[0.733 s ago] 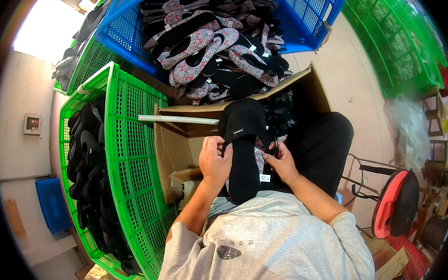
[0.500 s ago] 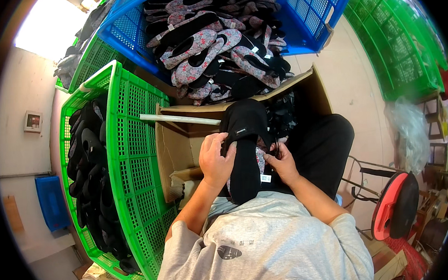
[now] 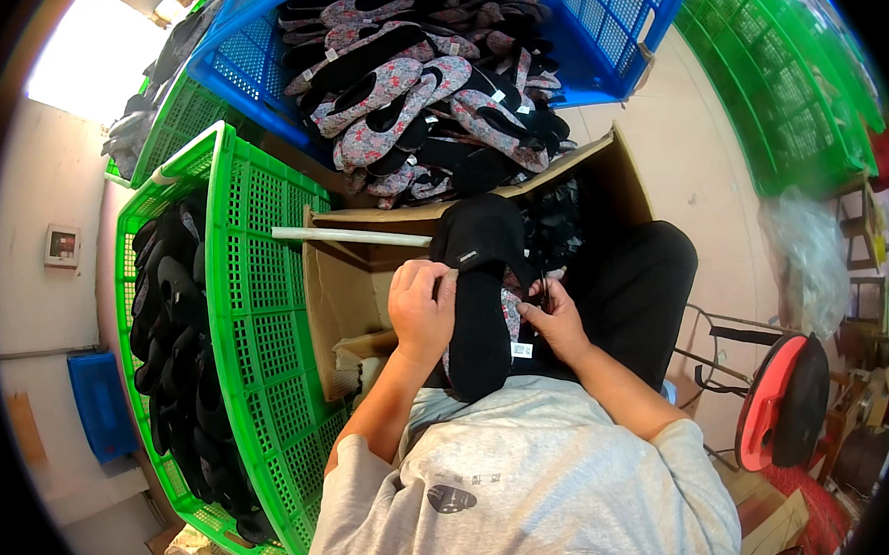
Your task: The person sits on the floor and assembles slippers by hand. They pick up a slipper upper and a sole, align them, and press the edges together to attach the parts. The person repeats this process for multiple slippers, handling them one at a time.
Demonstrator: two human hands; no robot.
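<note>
A black slipper (image 3: 480,321) lies over my lap, its rounded toe pointing away and a small dark label on its upper. My left hand (image 3: 421,313) pinches the slipper's left edge beside that label, thumb and fingers closed. Along the right side shows a strip of red-and-grey floral fabric (image 3: 511,314) with a white tag (image 3: 520,351) at its near end. Against this fabric my right hand (image 3: 560,324) is closed in a pinch, with something thin and dark at its fingertips that I cannot make out.
An open cardboard box (image 3: 341,292) stands beyond my knees, a pale rod (image 3: 348,236) across it. Floral slippers (image 3: 387,87) heap up in a blue crate (image 3: 617,32). Left is a green crate (image 3: 268,335) of black slippers. A red-and-black round seat (image 3: 775,402) stands right.
Both hands keep their places on the slipper, with only slight finger shifts. The whole view has slid a little, moving everything slightly left.
</note>
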